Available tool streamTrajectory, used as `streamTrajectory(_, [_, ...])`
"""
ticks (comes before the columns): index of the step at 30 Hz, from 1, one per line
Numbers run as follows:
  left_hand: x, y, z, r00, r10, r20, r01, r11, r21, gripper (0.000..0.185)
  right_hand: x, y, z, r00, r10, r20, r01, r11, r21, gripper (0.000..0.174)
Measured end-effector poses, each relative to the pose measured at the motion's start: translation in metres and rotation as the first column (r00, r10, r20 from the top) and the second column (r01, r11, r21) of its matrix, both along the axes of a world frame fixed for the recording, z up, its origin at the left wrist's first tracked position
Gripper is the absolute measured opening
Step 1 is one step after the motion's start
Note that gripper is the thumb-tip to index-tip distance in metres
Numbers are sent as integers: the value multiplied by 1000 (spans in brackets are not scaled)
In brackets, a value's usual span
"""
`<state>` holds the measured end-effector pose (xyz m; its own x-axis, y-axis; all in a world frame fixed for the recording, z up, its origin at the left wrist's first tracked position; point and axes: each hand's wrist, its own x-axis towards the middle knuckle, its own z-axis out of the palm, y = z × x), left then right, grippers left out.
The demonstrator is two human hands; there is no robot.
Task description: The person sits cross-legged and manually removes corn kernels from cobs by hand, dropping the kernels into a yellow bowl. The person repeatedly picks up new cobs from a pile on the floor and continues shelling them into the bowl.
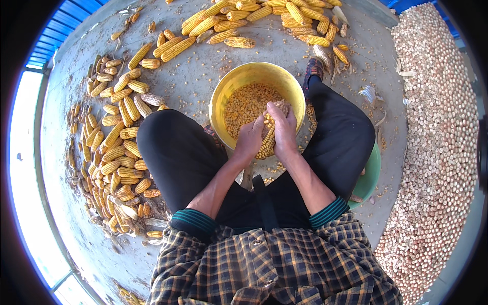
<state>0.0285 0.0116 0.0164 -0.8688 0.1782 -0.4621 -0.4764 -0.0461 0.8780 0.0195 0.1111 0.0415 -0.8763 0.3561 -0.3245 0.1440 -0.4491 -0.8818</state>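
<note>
A yellow ear of corn, its far end stripped to the bare cob, is held slantwise over the near right side of a yellow bucket. My right hand wraps around the ear from the right, thumb on top. From the left, my left hand presses on it with the thumb near the edge of the remaining kernels. Loose corn kernels cover the bucket's bottom; their depth is hard to judge. The bucket stands on the floor between my legs.
Unshelled ears lie in a heap on the left and another heap ahead. A long stack of bare cobs runs along the right. Beside my right leg, a green basin is partly hidden. Kernels litter the concrete floor.
</note>
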Motion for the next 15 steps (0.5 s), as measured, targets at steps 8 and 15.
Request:
streamTrajectory(8, [-2, 1, 30, 956, -105, 274, 60, 984, 168, 49, -4, 13, 6, 993, -27, 116, 40, 993, -112, 46])
streamTrajectory(15, [1, 2, 2, 999, -37, -34, 38, 999, 20, 56, 0, 2, 1, 999, -2, 54, 4, 1000, -25, 38])
